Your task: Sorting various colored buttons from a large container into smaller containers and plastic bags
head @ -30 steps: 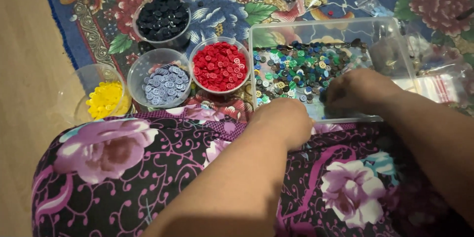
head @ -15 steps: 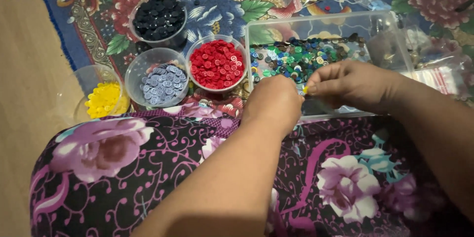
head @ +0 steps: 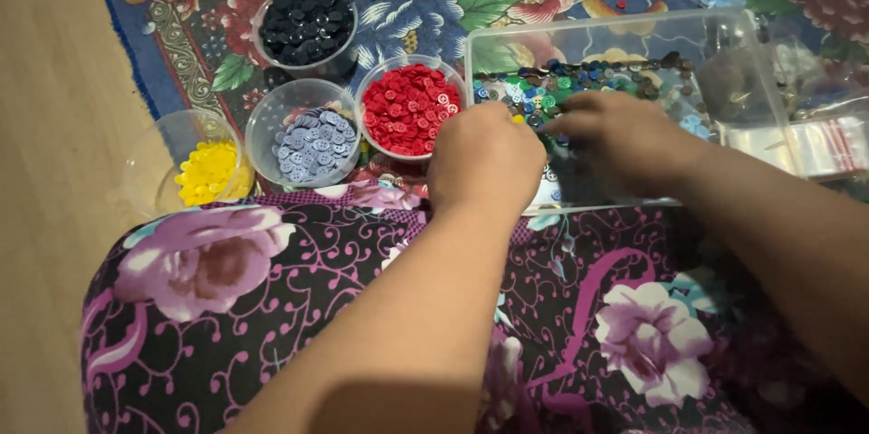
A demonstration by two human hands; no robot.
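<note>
A clear plastic box (head: 724, 45) on the floral rug holds several mixed buttons (head: 552, 90), mostly green, blue and dark. My left hand (head: 484, 158) is curled palm down over the box's left near corner; its palm is hidden. My right hand (head: 625, 140) lies inside the box on the buttons, fingers together and pointing left toward my left hand. A small yellow button (head: 518, 119) shows between the two hands. I cannot tell which hand touches it.
Left of the box stand four round clear tubs: red buttons (head: 409, 108), pale blue buttons (head: 308, 140), yellow buttons (head: 206, 171) and black buttons (head: 306, 22). Small clear bags (head: 815, 144) lie at the right. My floral-clothed lap fills the foreground. Wooden floor (head: 54, 126) lies at the left.
My right hand has slid left across the box to meet my left hand. My left hand has moved forward from my lap onto the box's near corner.
</note>
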